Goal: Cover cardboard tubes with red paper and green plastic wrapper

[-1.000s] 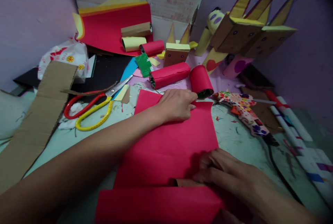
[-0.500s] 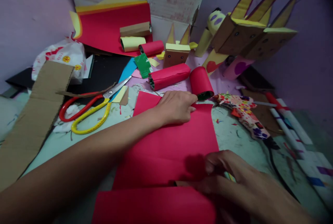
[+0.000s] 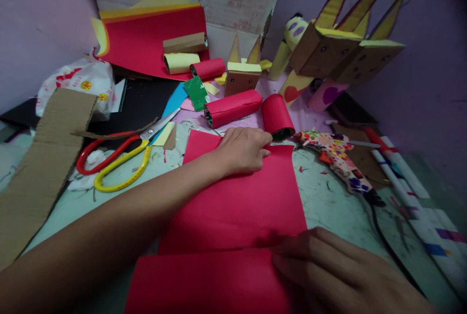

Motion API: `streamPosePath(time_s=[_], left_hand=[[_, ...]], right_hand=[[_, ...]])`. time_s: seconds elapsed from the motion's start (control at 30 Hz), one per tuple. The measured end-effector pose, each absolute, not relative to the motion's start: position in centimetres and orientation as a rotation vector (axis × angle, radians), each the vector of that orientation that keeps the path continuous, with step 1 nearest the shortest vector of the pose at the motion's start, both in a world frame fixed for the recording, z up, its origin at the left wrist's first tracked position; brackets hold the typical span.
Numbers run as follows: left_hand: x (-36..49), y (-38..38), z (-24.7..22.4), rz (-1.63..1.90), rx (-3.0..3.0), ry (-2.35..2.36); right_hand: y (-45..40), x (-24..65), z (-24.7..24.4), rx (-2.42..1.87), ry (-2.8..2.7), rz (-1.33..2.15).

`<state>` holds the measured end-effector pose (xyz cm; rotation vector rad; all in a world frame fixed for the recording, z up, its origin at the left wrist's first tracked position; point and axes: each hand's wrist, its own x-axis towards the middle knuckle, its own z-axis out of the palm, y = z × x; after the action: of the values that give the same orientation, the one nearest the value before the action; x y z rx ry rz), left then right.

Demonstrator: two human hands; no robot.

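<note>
A sheet of red paper (image 3: 241,197) lies in front of me, its near part folded over into a wide flap (image 3: 204,280). My left hand (image 3: 246,148) presses on the sheet's far end with its fingers curled under. At the right end of the flap, my right hand (image 3: 328,268) has its fingers together on the folded edge; its thumb is partly hidden. Beyond the sheet are a long red-covered tube (image 3: 233,108) and a shorter red tube (image 3: 278,114), both lying on their sides.
Scissors (image 3: 146,140) with red and yellow handles and a cardboard strip (image 3: 58,144) lie left. A flower-patterned glue gun (image 3: 337,156) with a black cord is at right. Behind stand cardboard figures (image 3: 242,80) with pointed horns, beside a stack of coloured paper (image 3: 146,37).
My right hand has closed down onto the folded edge, and the brown edge seen there before is covered. My left hand stays on the far end. The view has shifted slightly.
</note>
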<state>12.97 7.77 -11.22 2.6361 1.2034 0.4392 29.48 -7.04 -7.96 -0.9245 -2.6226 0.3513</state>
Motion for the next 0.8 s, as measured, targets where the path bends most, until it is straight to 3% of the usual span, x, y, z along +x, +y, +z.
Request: streamPosePath(time_s=[0.23,0.8], left_hand=[[12.8,7.9,-11.4,0.463,2.636,1.180],[12.8,7.9,-11.2,0.492,2.588,1.172]], right_hand=[[-8.2,29.2,-9.3,-0.945,-2.604,0.021],[-6.9,29.6,-8.7,-0.992,-2.628,0.229]])
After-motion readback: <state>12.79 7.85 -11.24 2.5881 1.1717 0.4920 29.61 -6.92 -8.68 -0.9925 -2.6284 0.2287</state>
